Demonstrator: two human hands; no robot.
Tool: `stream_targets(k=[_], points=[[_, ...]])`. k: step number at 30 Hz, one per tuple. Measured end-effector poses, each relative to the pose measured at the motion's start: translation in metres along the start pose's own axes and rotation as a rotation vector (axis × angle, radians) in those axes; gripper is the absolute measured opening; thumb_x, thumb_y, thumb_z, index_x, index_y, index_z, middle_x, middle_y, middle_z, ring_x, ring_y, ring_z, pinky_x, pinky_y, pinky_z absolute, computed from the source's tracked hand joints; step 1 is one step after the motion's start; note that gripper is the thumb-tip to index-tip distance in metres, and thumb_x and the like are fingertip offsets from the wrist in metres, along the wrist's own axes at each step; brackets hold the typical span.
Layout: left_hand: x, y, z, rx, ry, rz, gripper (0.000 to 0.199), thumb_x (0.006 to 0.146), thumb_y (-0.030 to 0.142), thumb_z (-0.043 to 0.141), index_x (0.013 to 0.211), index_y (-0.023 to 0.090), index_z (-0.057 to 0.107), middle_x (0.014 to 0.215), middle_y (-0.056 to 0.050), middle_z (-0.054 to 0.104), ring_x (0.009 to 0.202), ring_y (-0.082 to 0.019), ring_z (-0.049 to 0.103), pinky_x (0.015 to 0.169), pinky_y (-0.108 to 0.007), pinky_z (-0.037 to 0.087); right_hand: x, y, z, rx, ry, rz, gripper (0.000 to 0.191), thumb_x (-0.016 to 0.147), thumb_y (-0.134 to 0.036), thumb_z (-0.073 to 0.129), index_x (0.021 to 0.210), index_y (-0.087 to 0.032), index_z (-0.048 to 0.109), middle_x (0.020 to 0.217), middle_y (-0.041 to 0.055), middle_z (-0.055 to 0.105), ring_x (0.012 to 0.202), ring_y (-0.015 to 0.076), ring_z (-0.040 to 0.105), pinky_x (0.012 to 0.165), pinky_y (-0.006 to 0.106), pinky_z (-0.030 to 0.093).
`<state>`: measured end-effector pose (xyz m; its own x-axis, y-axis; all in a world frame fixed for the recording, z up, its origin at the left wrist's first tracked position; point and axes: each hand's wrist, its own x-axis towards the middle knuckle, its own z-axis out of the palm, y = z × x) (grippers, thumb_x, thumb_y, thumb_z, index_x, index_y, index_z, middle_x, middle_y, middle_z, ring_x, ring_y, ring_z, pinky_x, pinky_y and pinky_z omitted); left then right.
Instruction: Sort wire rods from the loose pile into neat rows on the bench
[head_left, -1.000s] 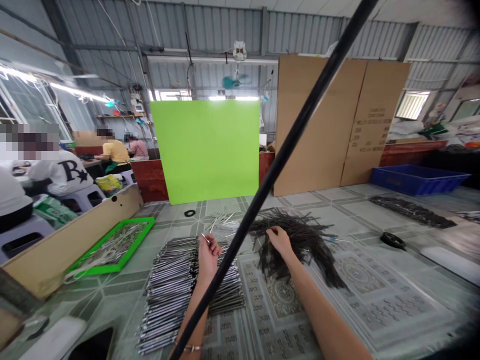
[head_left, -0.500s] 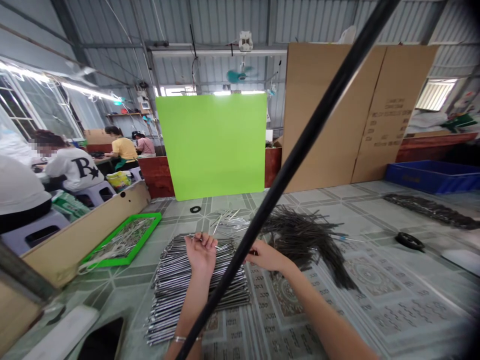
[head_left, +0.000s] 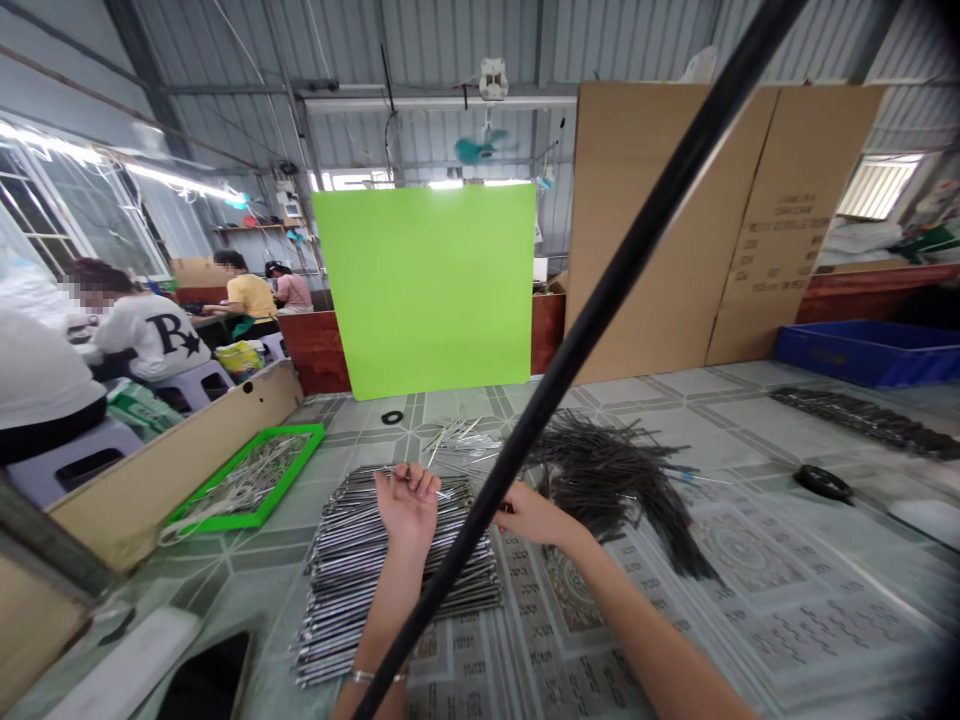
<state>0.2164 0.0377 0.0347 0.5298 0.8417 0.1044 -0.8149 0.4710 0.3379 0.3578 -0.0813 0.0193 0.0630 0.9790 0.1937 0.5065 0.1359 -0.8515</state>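
My left hand (head_left: pixel 409 505) is palm up over the upper part of a wide row of thin metal rods (head_left: pixel 352 580), its fingers curled; a thin light piece shows by its fingertips, too small to name. My right hand (head_left: pixel 529 512) is closed at the right edge of the row, its fingertips partly behind a black diagonal bar (head_left: pixel 577 340); what it pinches is hidden. Just beyond my right hand lies a loose heap of dark thin strips (head_left: pixel 607 465). A small scatter of silvery sticks (head_left: pixel 461 440) rests past the row.
At left are a green tray (head_left: pixel 274 500) of metal pieces, a phone (head_left: pixel 206 680) and a white box (head_left: pixel 127 665). A black ring (head_left: pixel 823 484) and a blue bin (head_left: pixel 862 352) lie at right. A green board (head_left: pixel 435 290) stands behind; people sit at far left.
Both hands stay almost where they were, with only a slight shift in the view. The fingers of my left hand have curled or turned very slightly.
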Motion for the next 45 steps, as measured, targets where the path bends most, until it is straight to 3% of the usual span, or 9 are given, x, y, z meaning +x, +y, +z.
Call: stream_targets(k=[5,11,16,19,21,27,33,40,45], points=[[0.001,-0.002,-0.002,0.007,-0.037,0.001,0.04,0.085,0.05,0.038,0.062,0.018,0.042,0.05,0.005,0.032,0.042,-0.008,0.031,0.045,-0.021,0.029,-0.001,-0.006,-0.001,0.014,0.016,-0.029,0.018,0.078,-0.018,0.051,0.092,-0.015,0.063,0.076,0.0027,0.065,0.069,0.0136,0.058,0.066,0.026,0.046],[-0.002,-0.013,-0.002,0.173,-0.129,-0.077,0.042,0.077,0.057,0.049,0.061,0.019,0.044,0.056,0.003,0.044,0.053,-0.013,0.046,0.056,-0.026,0.04,0.0,-0.006,0.004,0.044,0.02,-0.012,0.017,0.077,-0.015,0.051,0.091,-0.015,0.06,0.072,0.0014,0.063,0.065,0.013,0.058,0.062,0.026,0.046],[-0.006,-0.023,-0.001,0.55,-0.185,-0.117,0.049,0.077,0.063,0.045,0.066,0.017,0.058,0.092,-0.007,0.062,0.095,-0.02,0.055,0.077,-0.029,0.042,0.003,0.004,0.011,0.143,0.078,-0.062,0.012,0.079,-0.021,0.052,0.09,-0.016,0.055,0.079,0.0025,0.063,0.073,0.0141,0.058,0.067,0.028,0.047],[-0.006,-0.021,-0.001,0.635,-0.219,-0.096,0.057,0.078,0.067,0.037,0.085,0.017,0.065,0.118,-0.01,0.056,0.11,-0.022,0.048,0.083,-0.031,0.041,0.003,0.002,0.011,0.15,0.109,-0.07,0.012,0.08,-0.024,0.052,0.089,-0.017,0.054,0.079,0.0025,0.062,0.074,0.0142,0.057,0.069,0.029,0.046],[-0.006,-0.017,-0.001,0.647,-0.226,-0.069,0.062,0.079,0.068,0.032,0.095,0.019,0.064,0.125,-0.01,0.053,0.112,-0.023,0.047,0.083,-0.032,0.041,0.004,0.001,0.011,0.171,0.125,-0.057,0.014,0.08,-0.029,0.055,0.088,-0.017,0.053,0.078,0.0022,0.062,0.074,0.0141,0.057,0.069,0.03,0.046],[-0.002,-0.011,-0.003,0.631,-0.193,0.009,0.064,0.075,0.072,0.033,0.102,0.021,0.062,0.122,-0.01,0.055,0.111,-0.023,0.048,0.081,-0.032,0.043,0.005,0.002,0.012,0.397,0.121,-0.039,0.03,0.078,-0.045,0.057,0.089,-0.018,0.047,0.079,0.0027,0.06,0.073,0.0138,0.057,0.069,0.03,0.046],[0.002,-0.008,-0.008,0.589,-0.193,0.034,0.065,0.074,0.072,0.036,0.106,0.021,0.061,0.117,-0.01,0.058,0.107,-0.022,0.051,0.08,-0.031,0.044,0.006,-0.001,0.008,0.424,0.153,-0.089,0.032,0.08,-0.047,0.055,0.089,-0.019,0.045,0.083,0.0026,0.058,0.071,0.0114,0.054,0.068,0.028,0.044],[0.002,-0.005,-0.006,0.559,-0.151,0.059,0.061,0.077,0.069,0.035,0.101,0.019,0.062,0.109,-0.01,0.061,0.101,-0.022,0.055,0.075,-0.031,0.046,0.009,0.011,0.008,0.27,0.233,-0.107,0.021,0.085,-0.036,0.049,0.094,-0.018,0.048,0.084,0.0033,0.06,0.08,0.0142,0.058,0.072,0.03,0.044],[0.008,-0.001,-0.011,0.478,-0.075,0.166,0.059,0.073,0.07,0.039,0.094,0.019,0.062,0.097,-0.008,0.064,0.093,-0.02,0.058,0.069,-0.029,0.047,0.008,0.004,0.022,-0.172,0.342,-0.188,0.015,0.085,-0.022,0.046,0.096,-0.018,0.056,0.092,0.0061,0.061,0.087,0.0164,0.056,0.079,0.033,0.045]])
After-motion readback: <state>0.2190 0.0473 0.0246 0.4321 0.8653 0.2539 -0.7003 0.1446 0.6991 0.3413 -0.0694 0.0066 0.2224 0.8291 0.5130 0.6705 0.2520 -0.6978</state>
